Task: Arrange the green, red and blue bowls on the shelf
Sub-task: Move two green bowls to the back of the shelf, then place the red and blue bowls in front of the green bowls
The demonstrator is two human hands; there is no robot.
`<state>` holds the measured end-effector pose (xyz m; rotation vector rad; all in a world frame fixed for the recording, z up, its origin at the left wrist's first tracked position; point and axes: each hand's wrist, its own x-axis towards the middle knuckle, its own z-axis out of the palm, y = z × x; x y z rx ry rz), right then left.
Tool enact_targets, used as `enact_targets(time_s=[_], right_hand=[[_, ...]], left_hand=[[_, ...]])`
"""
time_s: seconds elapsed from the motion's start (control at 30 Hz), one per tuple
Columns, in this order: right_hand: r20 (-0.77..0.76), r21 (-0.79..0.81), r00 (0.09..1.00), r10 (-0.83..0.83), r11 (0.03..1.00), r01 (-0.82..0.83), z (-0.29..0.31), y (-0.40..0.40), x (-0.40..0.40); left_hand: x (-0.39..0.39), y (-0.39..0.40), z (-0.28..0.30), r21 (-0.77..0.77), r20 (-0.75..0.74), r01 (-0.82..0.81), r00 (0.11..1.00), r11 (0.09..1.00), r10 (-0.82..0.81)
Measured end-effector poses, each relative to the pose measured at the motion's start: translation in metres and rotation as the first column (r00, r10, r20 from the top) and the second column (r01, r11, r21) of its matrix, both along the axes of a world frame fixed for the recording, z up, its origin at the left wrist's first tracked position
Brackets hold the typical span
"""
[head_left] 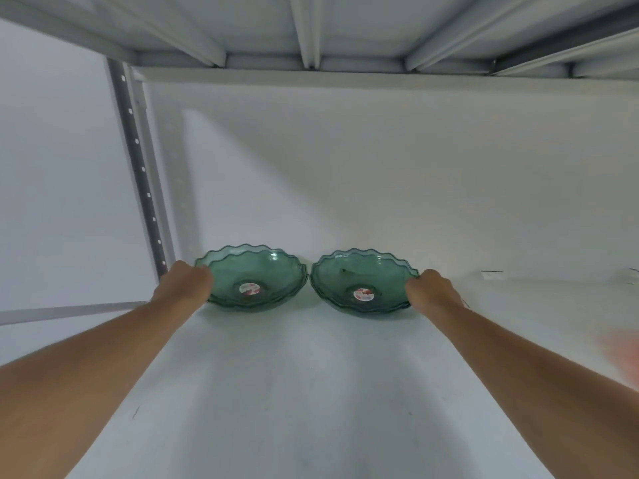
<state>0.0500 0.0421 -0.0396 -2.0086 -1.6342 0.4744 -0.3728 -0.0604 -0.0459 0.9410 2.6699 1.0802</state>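
While both translucent green plastic bowls with scalloped rims sat side by side at the back edge of the white shelf board [311, 392], each hand was on one of them. Left green bowl [252, 276] lay toward the back left corner, near the perforated grey metal upright [138, 160]; right green bowl [363, 281] was just beside it, rims touching or nearly so, can't tell which. Each looked like a nested stack of two, since double rims showed. Round red-and-white stickers showed in the bottoms.

Left hand [185, 283] gripped the outer left rim of the left bowl, fingers curled over the edge. Right hand [432, 288] gripped the outer right rim of the right bowl the same way. Fingertips were mostly hidden behind the knuckles, so the depth of grip was unclear. Both arms reached straight forward, and the bowls lay directly ahead of the hands, between them, each hand equally near its own bowl.

Judgement: green bowls were being seated against the white back wall [380, 167]; open shelf board ran off to the right of them, likely room for the others. No red or blue bowl was clearly visible; a blurred pinkish patch [622, 354] at the right frame edge couldn't be identified. Underside of the grey upper shelf [311, 25] was overhead.
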Motion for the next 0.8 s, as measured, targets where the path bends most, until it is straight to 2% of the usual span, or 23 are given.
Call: enact_targets(time_s=[0.1, 0.2, 0.27, 0.33, 0.47, 0.6, 0.7, 0.8], right_hand=[[0.009, 0.0, 1.0, 0.007, 1.0, -0.007, -0.004, 0.003, -0.007], [0.037, -0.008, 0.999, 0.022, 1.0, -0.022, -0.005, 0.007, -0.008], [0.045, -0.009, 0.998, 0.039, 0.999, -0.039, -0.004, 0.01, -0.007], [0.075, 0.051, 0.995, 0.059, 0.997, -0.063, 0.001, 0.01, -0.006], [0.215, 0.181, 0.953, 0.212, 0.951, -0.252, 0.026, -0.003, -0.013], [0.344, 0.145, 0.856, 0.385, 0.879, -0.454, 0.05, -0.026, -0.029], [0.33, 0.125, 0.839, 0.432, 0.862, -0.492, 0.06, -0.044, -0.038], [0.328, 0.106, 0.843, 0.426, 0.87, -0.481, 0.065, -0.059, -0.036]], left_hand=[[0.001, 0.006, -0.007, 0.028, -0.014, 0.032, 0.999, 0.999, -0.031], [0.006, 0.008, -0.007, -0.013, -0.063, 0.0, 0.998, 1.0, -0.001], [0.01, 0.005, -0.005, -0.015, -0.04, 0.019, 0.999, 1.0, -0.019], [0.013, 0.001, 0.0, 0.046, -0.055, 0.057, 0.997, 0.997, -0.054], [0.027, -0.002, 0.029, 0.218, -0.209, 0.276, 0.95, 0.936, -0.231], [0.061, 0.002, 0.058, 0.209, -0.26, 0.481, 0.866, 0.851, -0.426], [0.087, 0.003, 0.067, 0.155, -0.233, 0.575, 0.812, 0.804, -0.536], [0.111, 0.001, 0.065, 0.171, -0.202, 0.615, 0.787, 0.77, -0.583]])
